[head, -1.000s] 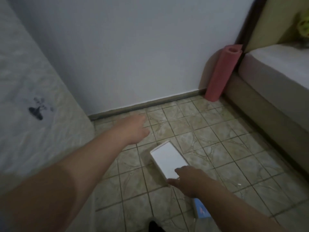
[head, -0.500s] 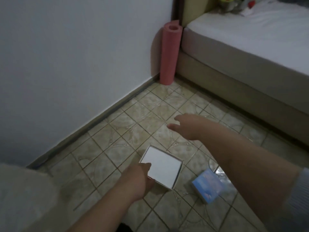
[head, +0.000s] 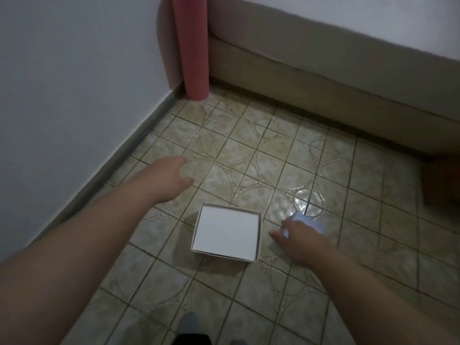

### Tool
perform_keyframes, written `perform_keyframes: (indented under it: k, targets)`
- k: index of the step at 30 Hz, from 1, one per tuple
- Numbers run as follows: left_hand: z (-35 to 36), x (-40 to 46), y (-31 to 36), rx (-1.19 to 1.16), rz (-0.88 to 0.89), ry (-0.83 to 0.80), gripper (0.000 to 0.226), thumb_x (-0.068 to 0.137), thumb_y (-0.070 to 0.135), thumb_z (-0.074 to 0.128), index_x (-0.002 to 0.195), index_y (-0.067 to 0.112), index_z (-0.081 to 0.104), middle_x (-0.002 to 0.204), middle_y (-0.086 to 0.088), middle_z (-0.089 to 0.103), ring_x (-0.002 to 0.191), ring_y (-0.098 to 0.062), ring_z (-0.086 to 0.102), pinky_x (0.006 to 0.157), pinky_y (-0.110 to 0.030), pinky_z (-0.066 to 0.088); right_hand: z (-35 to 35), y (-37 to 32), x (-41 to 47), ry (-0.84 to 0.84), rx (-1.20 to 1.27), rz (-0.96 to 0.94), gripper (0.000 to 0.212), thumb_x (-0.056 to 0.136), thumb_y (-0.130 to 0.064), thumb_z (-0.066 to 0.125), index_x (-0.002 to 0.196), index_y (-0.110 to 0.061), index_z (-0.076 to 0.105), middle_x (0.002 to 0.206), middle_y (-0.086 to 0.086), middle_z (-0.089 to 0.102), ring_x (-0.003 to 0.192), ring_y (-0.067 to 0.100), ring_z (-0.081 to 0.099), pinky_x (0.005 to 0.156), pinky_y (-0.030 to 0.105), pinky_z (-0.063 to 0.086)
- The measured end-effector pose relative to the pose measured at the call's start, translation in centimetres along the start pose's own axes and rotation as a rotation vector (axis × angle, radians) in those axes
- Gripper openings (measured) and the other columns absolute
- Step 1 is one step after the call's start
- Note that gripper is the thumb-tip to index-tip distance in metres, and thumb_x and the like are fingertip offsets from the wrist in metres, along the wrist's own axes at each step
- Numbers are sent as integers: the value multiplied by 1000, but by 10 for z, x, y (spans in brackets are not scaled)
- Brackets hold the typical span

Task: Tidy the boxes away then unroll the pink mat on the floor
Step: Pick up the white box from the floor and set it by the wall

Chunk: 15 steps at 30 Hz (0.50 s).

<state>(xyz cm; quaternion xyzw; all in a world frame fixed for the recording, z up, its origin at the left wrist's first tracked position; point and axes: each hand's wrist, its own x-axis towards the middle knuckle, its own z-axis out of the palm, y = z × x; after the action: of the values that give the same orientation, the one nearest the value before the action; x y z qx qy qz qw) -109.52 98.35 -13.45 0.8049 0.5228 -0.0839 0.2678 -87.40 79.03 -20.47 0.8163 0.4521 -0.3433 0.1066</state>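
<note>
A white square box (head: 226, 235) lies flat on the tiled floor in front of me. Just to its right is a small blue box (head: 311, 222), partly covered by my right hand (head: 296, 239). That hand reaches down onto the box's near end with the thumb spread out to the left. I see no closed grip. My left hand (head: 171, 175) hovers over bare tiles beyond the white box's far left corner, fingers loose and holding nothing. The rolled pink mat (head: 194, 46) stands upright in the corner between the wall and the bed.
A bed base (head: 323, 78) runs along the far right side. The wall and skirting (head: 117, 160) border the floor on the left. A brown object (head: 440, 183) sits at the right edge. My feet (head: 191, 329) are at the bottom edge.
My left hand has left the white box and moved forward over the tiles. My right hand has come down from mid-air onto the blue box. The view has tilted further down.
</note>
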Motion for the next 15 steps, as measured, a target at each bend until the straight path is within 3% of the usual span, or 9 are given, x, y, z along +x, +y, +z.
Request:
perform_keyframes:
  k: [4, 7, 11, 15]
  targets:
    - [45, 44, -30, -34, 13, 52, 61, 91, 40, 54, 145, 20, 33, 150, -8, 37, 134, -26, 40, 106, -34, 32, 70, 23, 40, -64, -67, -1, 43, 99, -42, 34, 139, -26, 41, 138, 11, 44, 125, 32, 44, 99, 46, 41]
    - [110, 80, -58, -38, 21, 19, 62, 90, 38, 55, 145, 19, 33, 150, -9, 36, 135, -25, 37, 106, -33, 31, 113, 30, 91, 18, 114, 105, 55, 96, -50, 37, 142, -19, 34, 142, 12, 44, 128, 30, 44, 101, 39, 39]
    - [215, 127, -99, -26, 63, -34, 67, 91, 36, 54, 148, 17, 24, 155, -7, 26, 140, -21, 29, 111, -31, 24, 175, 32, 169, 185, 321, 161, 74, 94, -49, 44, 151, -21, 5, 148, 16, 39, 130, 33, 44, 102, 42, 39]
    - [320, 178, -141, 6, 46, -42, 85, 91, 40, 54, 151, 21, -4, 160, -7, -1, 147, -24, 3, 118, -37, 11, 240, 37, 241, 335, 389, 106, 86, 94, -44, 47, 146, -36, -21, 152, 14, 33, 130, 34, 44, 98, 44, 41]
